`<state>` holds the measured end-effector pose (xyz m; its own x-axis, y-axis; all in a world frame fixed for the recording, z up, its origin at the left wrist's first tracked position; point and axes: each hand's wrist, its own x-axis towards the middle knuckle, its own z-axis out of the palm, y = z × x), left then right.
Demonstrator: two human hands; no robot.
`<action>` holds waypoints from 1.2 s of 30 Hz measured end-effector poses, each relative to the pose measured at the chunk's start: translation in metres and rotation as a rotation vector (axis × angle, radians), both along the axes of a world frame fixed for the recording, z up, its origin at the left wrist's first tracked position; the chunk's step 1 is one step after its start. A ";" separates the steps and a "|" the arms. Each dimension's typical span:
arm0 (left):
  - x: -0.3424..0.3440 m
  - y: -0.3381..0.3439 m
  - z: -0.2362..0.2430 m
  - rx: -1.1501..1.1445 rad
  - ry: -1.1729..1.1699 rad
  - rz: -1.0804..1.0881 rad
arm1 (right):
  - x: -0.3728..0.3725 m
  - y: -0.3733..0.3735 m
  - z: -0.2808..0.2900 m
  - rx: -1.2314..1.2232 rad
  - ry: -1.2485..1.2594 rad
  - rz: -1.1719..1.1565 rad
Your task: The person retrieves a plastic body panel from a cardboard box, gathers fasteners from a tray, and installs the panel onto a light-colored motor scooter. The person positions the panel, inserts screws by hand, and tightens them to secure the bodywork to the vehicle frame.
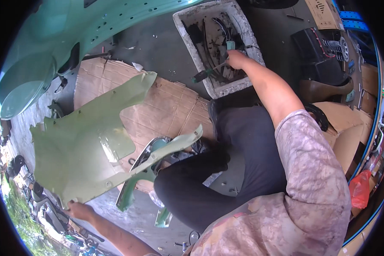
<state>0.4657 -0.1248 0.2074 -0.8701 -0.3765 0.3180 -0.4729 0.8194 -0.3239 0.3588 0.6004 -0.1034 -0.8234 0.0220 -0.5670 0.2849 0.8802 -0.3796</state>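
A large pale green curved plastic panel (pixel 81 141) stretches across the left, raised over a flattened cardboard sheet. My left hand (pixel 80 210) is closed on its lower near corner. At the upper middle, my right hand (pixel 238 59) reaches over a dirty white foam box (pixel 187 47). Its fingers are closed at the shaft end of a screwdriver with a dark green handle (pixel 200 76), which points left across the box's rim. Just beyond the fingers shows a pale teal object (pixel 230 45). Dark tools and bits lie inside the box; my fingertips are partly hidden.
Under the panel lies brown cardboard (pixel 166 104). Smaller green trim pieces (pixel 134 185) sit by my bent knee (pixel 179 175). A teal body shell (pixel 42 55) overhangs the upper left. Right of me are black parts, a coil spring (pixel 332 44), cartons and a red bag (pixel 359 190).
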 end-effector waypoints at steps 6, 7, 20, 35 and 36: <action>0.013 0.074 -0.021 -0.313 0.011 0.070 | -0.056 0.007 -0.062 -0.029 0.295 0.038; 0.019 0.081 -0.027 -0.388 -0.014 0.062 | -0.064 0.006 -0.068 -0.051 0.312 -0.014; 0.065 0.009 -0.095 -0.465 0.389 0.027 | -0.026 0.040 -0.120 0.074 0.575 -0.104; 0.099 -0.037 -0.059 -0.195 0.955 -0.428 | -0.024 -0.004 -0.098 0.335 0.017 -0.210; 0.092 -0.028 -0.070 0.103 1.185 -0.437 | -0.026 -0.003 -0.100 0.339 0.008 -0.200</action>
